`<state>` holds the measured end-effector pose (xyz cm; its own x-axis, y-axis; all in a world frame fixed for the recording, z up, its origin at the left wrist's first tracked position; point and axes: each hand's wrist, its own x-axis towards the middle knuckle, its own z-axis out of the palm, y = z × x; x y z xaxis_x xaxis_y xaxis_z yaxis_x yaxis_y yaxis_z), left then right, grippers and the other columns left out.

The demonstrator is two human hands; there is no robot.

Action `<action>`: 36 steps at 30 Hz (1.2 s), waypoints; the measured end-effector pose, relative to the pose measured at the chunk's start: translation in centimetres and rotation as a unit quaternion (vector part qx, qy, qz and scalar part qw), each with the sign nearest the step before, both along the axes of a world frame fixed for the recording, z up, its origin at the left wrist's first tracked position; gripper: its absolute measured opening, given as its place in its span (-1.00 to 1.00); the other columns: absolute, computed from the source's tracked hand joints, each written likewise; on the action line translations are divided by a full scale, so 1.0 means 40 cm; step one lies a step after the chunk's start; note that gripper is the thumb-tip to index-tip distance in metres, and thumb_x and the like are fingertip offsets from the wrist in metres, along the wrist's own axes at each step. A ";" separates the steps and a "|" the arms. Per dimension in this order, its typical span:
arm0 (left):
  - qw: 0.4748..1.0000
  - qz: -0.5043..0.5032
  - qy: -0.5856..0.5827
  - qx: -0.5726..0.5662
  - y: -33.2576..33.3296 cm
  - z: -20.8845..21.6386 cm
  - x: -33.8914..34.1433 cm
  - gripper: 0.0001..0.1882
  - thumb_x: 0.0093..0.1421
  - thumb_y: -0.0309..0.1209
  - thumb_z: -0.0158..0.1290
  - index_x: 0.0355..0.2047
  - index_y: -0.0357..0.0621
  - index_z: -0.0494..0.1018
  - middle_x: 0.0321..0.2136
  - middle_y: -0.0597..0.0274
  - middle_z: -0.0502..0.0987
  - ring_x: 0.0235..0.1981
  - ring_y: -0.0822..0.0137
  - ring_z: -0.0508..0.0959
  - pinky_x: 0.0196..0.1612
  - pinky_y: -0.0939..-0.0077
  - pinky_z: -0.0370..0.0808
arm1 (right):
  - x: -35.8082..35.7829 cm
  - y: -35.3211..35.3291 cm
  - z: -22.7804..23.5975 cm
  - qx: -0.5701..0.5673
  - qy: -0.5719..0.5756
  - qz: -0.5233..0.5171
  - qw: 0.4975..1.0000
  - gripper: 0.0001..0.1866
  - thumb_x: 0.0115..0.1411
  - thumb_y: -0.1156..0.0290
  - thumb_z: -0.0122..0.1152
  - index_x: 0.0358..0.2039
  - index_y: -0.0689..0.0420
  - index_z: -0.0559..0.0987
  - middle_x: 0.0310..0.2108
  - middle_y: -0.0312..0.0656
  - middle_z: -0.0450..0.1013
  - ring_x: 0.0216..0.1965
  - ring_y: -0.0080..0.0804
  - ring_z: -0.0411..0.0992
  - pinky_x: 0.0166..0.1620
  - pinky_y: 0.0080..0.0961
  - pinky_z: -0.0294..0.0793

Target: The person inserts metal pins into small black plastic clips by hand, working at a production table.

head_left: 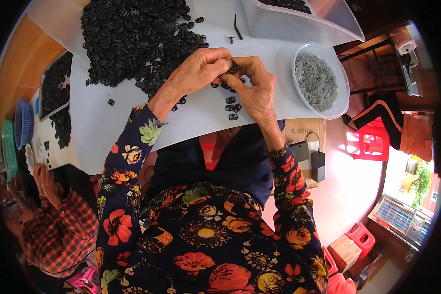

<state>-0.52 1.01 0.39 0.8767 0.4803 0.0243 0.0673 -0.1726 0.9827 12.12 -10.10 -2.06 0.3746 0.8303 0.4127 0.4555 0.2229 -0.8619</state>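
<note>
Both hands meet over the white table (108, 122). The left hand (198, 71) is curled almost closed, and its fingertips pinch a small black piece (234, 67). The right hand (256, 88) is bent in too, with its thumb and first finger pressing on the same piece from the other side. So the piece sits between the two hands, just above the table. A few more little black pieces (232, 108) lie right under the right hand. A big pile of black pieces (132, 34) is spread out near the left hand. A round bowl of small grey bits (316, 81) stands to the right. The piece is tiny, so it could slip out of the fingertips and drop. Then it might roll into the big pile and get lost. A sleeve could also push the loose pieces off the table edge.
</note>
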 end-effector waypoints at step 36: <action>0.956 0.212 -0.176 -0.099 0.076 -0.036 -0.060 -0.79 0.22 -0.40 -0.13 -0.44 -0.27 0.41 -0.70 0.36 0.35 -0.53 0.49 0.41 -0.37 0.61 0.36 | 0.064 0.116 0.083 -0.164 -0.244 0.099 0.951 -0.86 0.00 0.51 0.21 -0.36 0.21 0.57 -0.54 -0.11 0.48 -0.53 -0.38 0.44 -0.36 -0.46 0.43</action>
<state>-2.93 4.03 -1.04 0.5560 0.8168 0.1540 -0.2509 -0.0117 0.9679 14.67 -5.45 1.25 0.0282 0.9786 0.2036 0.7958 0.1013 -0.5970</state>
